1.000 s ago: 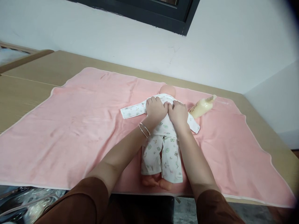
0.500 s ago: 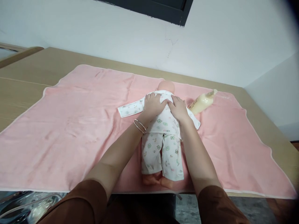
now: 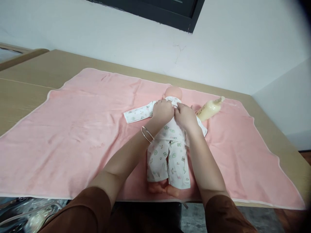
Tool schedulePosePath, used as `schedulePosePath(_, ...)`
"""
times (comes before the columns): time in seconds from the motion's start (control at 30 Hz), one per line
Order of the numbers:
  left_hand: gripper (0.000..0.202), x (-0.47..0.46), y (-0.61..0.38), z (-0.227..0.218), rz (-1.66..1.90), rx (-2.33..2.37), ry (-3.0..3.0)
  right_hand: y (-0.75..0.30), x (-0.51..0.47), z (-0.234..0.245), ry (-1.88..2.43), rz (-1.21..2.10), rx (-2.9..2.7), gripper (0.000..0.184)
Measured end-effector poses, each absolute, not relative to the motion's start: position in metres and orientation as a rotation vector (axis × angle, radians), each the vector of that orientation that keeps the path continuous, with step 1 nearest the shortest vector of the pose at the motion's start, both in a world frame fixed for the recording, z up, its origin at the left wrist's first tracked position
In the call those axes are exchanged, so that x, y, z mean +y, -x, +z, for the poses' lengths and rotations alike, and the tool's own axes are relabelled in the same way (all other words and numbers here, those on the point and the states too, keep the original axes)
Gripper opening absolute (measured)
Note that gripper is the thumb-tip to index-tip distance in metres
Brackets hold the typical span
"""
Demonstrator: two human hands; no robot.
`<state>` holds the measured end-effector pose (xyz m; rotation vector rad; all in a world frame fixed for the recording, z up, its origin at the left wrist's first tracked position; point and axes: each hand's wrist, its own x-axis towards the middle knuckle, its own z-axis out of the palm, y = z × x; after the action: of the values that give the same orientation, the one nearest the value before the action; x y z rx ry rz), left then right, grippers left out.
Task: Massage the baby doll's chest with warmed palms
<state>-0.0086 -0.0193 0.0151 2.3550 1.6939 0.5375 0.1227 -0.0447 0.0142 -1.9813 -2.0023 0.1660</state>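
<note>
A baby doll (image 3: 173,93) lies stretched out with its smooth head away from me and no face showing. It wears a white printed shirt (image 3: 171,131) and matching pants (image 3: 156,160); its bare feet point toward me. My left hand (image 3: 163,111) is closed on the shirt just below the collar, fingers curled in. Beside it, my right hand (image 3: 186,116) also pinches the shirt, thumb and fingers together. Between the two hands the cloth looks gathered. The fingertips are partly hidden.
A pink blanket (image 3: 80,129) covers much of the wooden table (image 3: 70,60). A cream pump bottle (image 3: 210,108) lies tilted by the doll's right-hand sleeve. Behind stands a white wall (image 3: 145,45). Clear plastic-wrapped items (image 3: 36,212) sit below the table's front left.
My hands were laid flat on the doll's upper back with fingers spread. Now their fingers are curled in and gather the shirt cloth. The doll stays in place.
</note>
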Motion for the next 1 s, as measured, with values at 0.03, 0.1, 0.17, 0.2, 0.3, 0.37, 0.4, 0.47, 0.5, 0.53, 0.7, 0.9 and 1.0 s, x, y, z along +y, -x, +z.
schedulePosePath(0.03, 0.033, -0.02, 0.01, 0.018, 0.518, 1.691, -2.352, -0.121, -0.047, 0.018, 1.989, 0.163, -2.03, 0.043)
schedulePosePath(0.1, 0.03, -0.019, 0.011, 0.018, 0.51, 1.685, -2.343, -0.121, -0.047, 0.02, 1.992, 0.167, -2.036, 0.04)
schedulePosePath(0.17, 0.031, -0.015, 0.012, 0.013, 0.552, 1.696, -2.327, -0.125, -0.043, 0.016, 1.987, 0.163, -1.965, 0.043)
schedulePosePath(0.2, 0.034, -0.012, 0.012, 0.008, 0.581, 1.709, -2.312, -0.127, -0.04, 0.011, 1.982, 0.166, -1.92, 0.046)
schedulePosePath(0.3, 0.043, -0.004, 0.013, -0.004, 0.618, 1.727, -2.258, -0.134, -0.03, -0.004, 1.967, 0.208, -1.833, 0.054)
schedulePosePath(0.37, 0.044, -0.003, 0.014, -0.005, 0.588, 1.707, -2.252, -0.135, -0.027, -0.009, 1.959, 0.229, -1.837, 0.057)
schedulePosePath(0.4, 0.044, -0.004, 0.014, -0.002, 0.565, 1.697, -2.258, -0.134, -0.028, -0.009, 1.961, 0.227, -1.845, 0.057)
schedulePosePath(0.47, 0.043, -0.011, 0.014, 0.007, 0.515, 1.693, -2.276, -0.13, -0.032, -0.005, 1.983, 0.211, -1.871, 0.057)
schedulePosePath(0.5, 0.04, -0.016, 0.014, 0.014, 0.484, 1.692, -2.285, -0.127, -0.036, 0.0, 2.002, 0.197, -1.891, 0.056)
schedulePosePath(0.53, 0.038, -0.021, 0.013, 0.021, 0.448, 1.689, -2.293, -0.124, -0.04, 0.005, 2.024, 0.18, -1.918, 0.053)
schedulePosePath(0.7, 0.03, -0.037, 0.012, 0.039, 0.333, 1.665, -2.251, -0.119, -0.049, 0.019, 2.057, 0.157, -2.018, 0.038)
schedulePosePath(0.9, 0.04, -0.015, 0.015, 0.011, 0.523, 1.694, -2.241, -0.136, -0.027, -0.009, 2.011, 0.234, -1.764, 0.049)
schedulePosePath(1.0, 0.043, -0.007, 0.016, 0.001, 0.566, 1.686, -2.248, -0.138, -0.023, -0.015, 2.007, 0.218, -1.758, 0.05)
